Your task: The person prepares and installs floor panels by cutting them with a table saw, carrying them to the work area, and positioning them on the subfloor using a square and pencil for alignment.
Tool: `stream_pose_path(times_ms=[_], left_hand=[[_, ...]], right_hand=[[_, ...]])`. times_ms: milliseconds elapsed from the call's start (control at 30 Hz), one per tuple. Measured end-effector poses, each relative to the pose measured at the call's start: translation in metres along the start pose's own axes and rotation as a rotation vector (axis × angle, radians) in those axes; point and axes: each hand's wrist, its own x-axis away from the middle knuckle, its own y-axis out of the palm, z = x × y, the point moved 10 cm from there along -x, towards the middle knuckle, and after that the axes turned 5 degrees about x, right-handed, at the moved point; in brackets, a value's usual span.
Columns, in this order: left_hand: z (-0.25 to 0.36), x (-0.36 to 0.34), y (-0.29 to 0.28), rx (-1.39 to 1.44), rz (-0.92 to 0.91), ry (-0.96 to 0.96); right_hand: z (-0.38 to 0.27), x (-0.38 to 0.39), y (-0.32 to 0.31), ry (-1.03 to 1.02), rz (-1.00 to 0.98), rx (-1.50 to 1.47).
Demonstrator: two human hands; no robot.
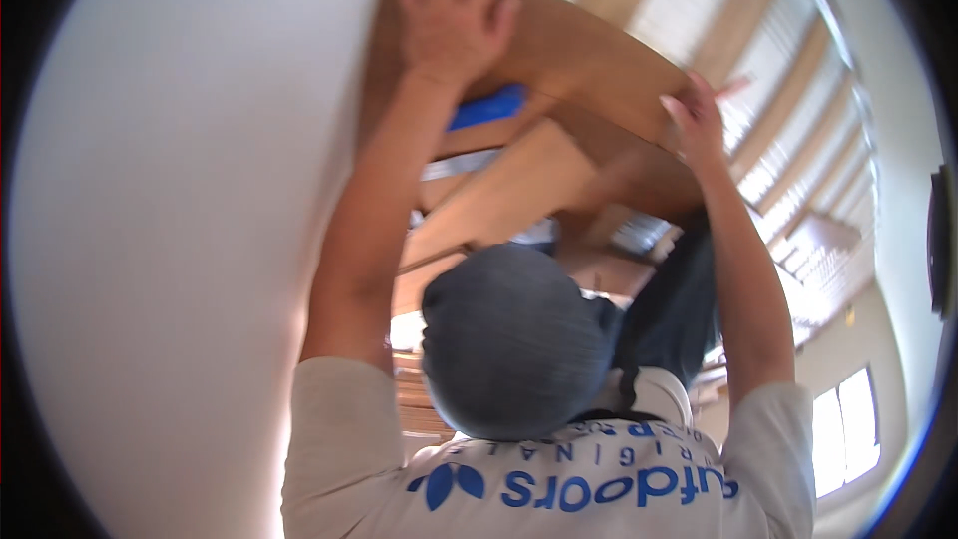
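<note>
A large brown board (589, 35), wood or cardboard I cannot tell, stretches between my hands at the top of the view. My left hand (454, 20) lies on its left end, fingers spread near the far edge and thumb held out; motion blurs the fingertips. At the right end, my right hand (697, 120) grips the board's edge, its thumb on the near side and a finger reaching past the edge. Below the board lie a tan panel (509, 185), set at a slant, and a bright blue piece (487, 107).
A plain pale wall (180, 240) rises close along my left arm. Pale wooden slats (773, 70) run in parallel at the upper right. A rounded dark grey cloth shape (514, 344) sits between my arms, beside a dark trouser leg (669, 304). A bright window (846, 429) shows at the lower right.
</note>
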Motion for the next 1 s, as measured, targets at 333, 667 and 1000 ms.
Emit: stream_pose_path(times_ms=[333,667,1000], left_hand=[[-0.002,0.001,0.004,-0.061,0.017,-0.024],[0.008,0.0,0.001,-0.089,-0.032,0.003],[-0.002,0.013,-0.004,-0.176,-0.059,-0.047]], right_hand=[[-0.047,0.01,-0.006,0.1,-0.05,0.092],[-0.048,0.015,-0.003,0.058,-0.029,0.149],[-0.056,0.006,0.008,0.078,-0.137,0.202]])
